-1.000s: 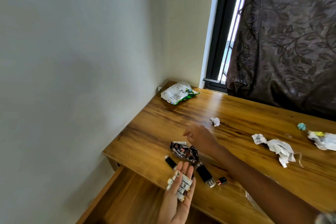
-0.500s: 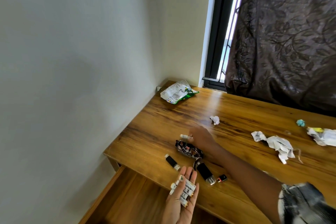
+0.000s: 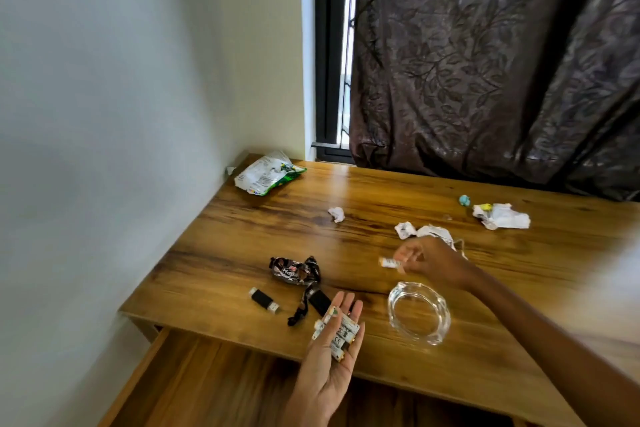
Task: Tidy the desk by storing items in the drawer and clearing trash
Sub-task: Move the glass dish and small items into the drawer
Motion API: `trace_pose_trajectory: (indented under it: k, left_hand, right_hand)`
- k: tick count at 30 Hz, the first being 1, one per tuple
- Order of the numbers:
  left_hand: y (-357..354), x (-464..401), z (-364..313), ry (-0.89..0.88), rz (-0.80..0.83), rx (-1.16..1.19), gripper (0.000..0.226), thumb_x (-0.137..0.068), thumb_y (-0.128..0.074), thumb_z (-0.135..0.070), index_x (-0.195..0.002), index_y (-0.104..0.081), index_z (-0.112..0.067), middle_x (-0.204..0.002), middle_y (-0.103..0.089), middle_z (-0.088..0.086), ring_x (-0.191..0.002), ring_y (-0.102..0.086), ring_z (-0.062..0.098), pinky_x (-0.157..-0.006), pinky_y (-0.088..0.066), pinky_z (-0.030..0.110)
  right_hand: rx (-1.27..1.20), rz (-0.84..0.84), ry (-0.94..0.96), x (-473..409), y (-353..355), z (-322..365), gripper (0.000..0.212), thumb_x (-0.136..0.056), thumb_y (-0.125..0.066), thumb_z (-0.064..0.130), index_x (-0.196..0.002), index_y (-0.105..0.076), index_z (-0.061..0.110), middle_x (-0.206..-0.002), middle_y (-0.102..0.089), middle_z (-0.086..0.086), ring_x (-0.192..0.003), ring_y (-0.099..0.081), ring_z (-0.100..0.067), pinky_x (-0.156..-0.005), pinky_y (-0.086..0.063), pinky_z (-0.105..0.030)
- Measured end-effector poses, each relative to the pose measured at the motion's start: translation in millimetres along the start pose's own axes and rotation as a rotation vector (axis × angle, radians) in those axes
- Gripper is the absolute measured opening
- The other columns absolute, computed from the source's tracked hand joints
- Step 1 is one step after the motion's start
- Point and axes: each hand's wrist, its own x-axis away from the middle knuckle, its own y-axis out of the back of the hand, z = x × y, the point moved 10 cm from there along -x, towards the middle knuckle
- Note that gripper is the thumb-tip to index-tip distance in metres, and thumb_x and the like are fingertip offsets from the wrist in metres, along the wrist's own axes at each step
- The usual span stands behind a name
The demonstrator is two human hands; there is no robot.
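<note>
Open wooden drawer (image 3: pixel 194 388) at lower left, pulled out under the front edge of the desk (image 3: pixel 381 191), plank bottom showing. Wood-grain desk top, glossy, dark streaks.

Far left corner: one crinkled white-green snack bag (image 3: pixel 267 174), lying flat. Near front-left corner: one black USB stick (image 3: pixel 264 300) with metal plug; just right, one crumpled dark foil wrapper (image 3: pixel 290 271), shiny. Beside it one black lanyard strap (image 3: pixel 304 305) on a second black stick (image 3: pixel 319 302), partly hidden behind fingers.

Left hand (image 3: pixel 329 367) palm up over the front edge, fingers straight and together, carrying a loose pile of small white cylindrical batteries (image 3: pixel 341 333); count unclear, several.

Mid-desk: one small white paper ball (image 3: pixel 336 214). One clear round glass ashtray (image 3: pixel 419 317) near the front edge, thick rim.

Right hand (image 3: pixel 433 262), blurred, above the desk behind the ashtray, fingertips pinching one more white battery (image 3: pixel 389 263).

Behind it one crumpled white paper (image 3: pixel 424 232). Toward the far right edge: one tiny teal scrap (image 3: pixel 464 200), one crumpled white paper with yellow bit (image 3: pixel 502 216).
</note>
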Motion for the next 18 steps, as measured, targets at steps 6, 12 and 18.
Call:
trace_pose_trajectory:
  k: [6,12,18]
  left_hand:
    - [-14,2,26,0.040,0.002,-0.065,0.046,-0.082,-0.055,-0.008,-0.128,-0.054,-0.005,-0.124,-0.063,0.012,-0.111,-0.062,0.022,-0.088,-0.053,0.037]
    - [-23,8,43,0.062,0.024,-0.082,0.045,-0.083,-0.055,-0.007,-0.127,-0.054,-0.004,-0.124,-0.063,0.013,-0.110,-0.063,0.024,-0.090,-0.051,0.038]
    - [-27,12,57,0.087,0.012,-0.127,0.043,-0.084,-0.055,-0.008,-0.126,-0.055,-0.003,-0.123,-0.064,0.012,-0.110,-0.063,0.024,-0.089,-0.053,0.036]
  right_hand:
    - [0.381,0.051,0.027,35,-12,-37,0.019,-0.078,-0.072,0.016,-0.095,-0.070,0.026,-0.102,-0.069,0.009,-0.095,-0.059,-0.006,-0.083,-0.047,-0.025]
    - [0.587,0.018,0.116,51,-34,-35,0.026,-0.085,-0.062,0.013,-0.103,-0.067,0.031,-0.126,-0.058,0.010,-0.133,-0.035,-0.015,-0.105,-0.031,-0.037]
    - [0.653,0.053,0.078,62,-39,-32,0.035,-0.087,-0.054,0.003,-0.104,-0.065,0.032,-0.130,-0.053,0.013,-0.132,-0.029,-0.016,-0.103,-0.026,-0.040]
